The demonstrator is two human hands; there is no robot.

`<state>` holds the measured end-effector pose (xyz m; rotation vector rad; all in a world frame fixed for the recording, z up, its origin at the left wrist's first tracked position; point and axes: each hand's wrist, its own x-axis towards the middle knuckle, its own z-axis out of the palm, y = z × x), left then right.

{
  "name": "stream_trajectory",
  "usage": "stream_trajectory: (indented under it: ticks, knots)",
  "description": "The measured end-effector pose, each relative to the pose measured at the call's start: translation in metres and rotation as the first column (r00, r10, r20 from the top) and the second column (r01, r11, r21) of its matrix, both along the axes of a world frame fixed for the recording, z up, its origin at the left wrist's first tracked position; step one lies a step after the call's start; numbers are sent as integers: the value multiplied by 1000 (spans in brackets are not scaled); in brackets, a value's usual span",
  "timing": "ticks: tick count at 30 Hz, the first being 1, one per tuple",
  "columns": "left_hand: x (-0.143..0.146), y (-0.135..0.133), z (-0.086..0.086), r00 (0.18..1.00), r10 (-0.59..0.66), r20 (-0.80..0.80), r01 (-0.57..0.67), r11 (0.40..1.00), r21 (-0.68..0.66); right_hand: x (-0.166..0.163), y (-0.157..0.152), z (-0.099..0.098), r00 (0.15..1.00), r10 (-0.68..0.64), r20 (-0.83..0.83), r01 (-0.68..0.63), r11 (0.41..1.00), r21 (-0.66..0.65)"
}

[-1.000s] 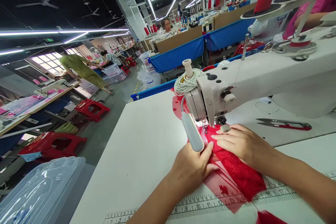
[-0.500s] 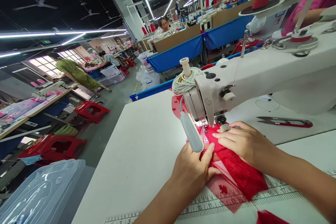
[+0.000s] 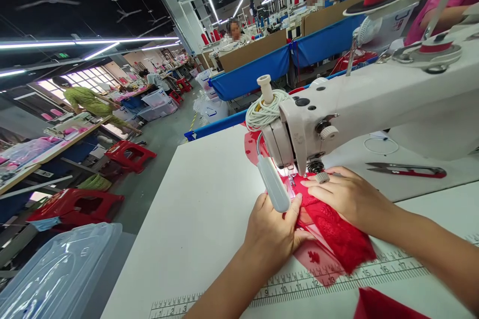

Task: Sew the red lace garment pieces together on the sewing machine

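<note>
A white sewing machine point(image 3: 374, 104) stands on a white table point(image 3: 202, 209). Red lace fabric point(image 3: 337, 237) lies under its needle and trails toward me over a printed ruler point(image 3: 299, 284). My left hand point(image 3: 271, 234) presses the fabric's left edge, thumb stretched along it, just below the machine's white lamp point(image 3: 274, 190). My right hand point(image 3: 344, 194) lies flat on the lace right of the needle, fingers together and pointing left. Neither hand grips anything.
Red-handled thread snips point(image 3: 406, 170) lie on the machine bed to the right. A clear plastic bin lid point(image 3: 56, 274) sits at lower left. Red stools point(image 3: 129, 154) stand in the aisle, where a person in green point(image 3: 90, 102) bends. Other workers sit at far tables.
The red fabric has fed further away under the needle, and both hands have slid forward with it. The person in green has moved left down the aisle.
</note>
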<state>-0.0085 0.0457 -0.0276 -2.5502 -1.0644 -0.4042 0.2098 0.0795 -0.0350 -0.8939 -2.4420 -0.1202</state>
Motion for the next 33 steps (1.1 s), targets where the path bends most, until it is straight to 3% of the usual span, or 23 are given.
stream_trajectory:
  ticks: [5,9,12,15,20,24,25,28,30,33]
  knots:
    - [-2,3,-1,1000,0,4,0,1000,-8,0,1,1,998,-26,54,27,999,-24]
    - [-4,7,0,999,-22,27,21,1000,13,1,1,-3,998,-63,-16,63,998,4]
    - [-5,9,0,995,-84,55,84,996,14,3,-1,-8,939,-318,-132,315,948,-43]
    - [-2,10,0,977,-196,79,197,980,5,4,-2,-9,836,-539,-101,494,821,-287]
    - [7,-2,4,958,-273,84,273,962,12,-5,-9,4,834,-515,-199,281,706,-651]
    - [12,-18,11,981,-196,12,196,976,-96,-10,-16,16,803,-538,-257,164,613,-773]
    - [12,-22,13,983,-185,-16,181,975,-125,-9,-17,19,789,-548,-277,105,564,-819]
    - [13,-33,18,982,-182,-43,171,967,-189,-5,-20,29,710,-613,-348,-167,334,-928]
    - [13,-40,20,982,-185,-33,173,961,-215,-2,-21,35,678,-647,-349,-258,236,-937]
    - [15,-48,21,983,-182,-6,175,956,-237,-2,-22,38,721,-615,-320,-224,230,-947]
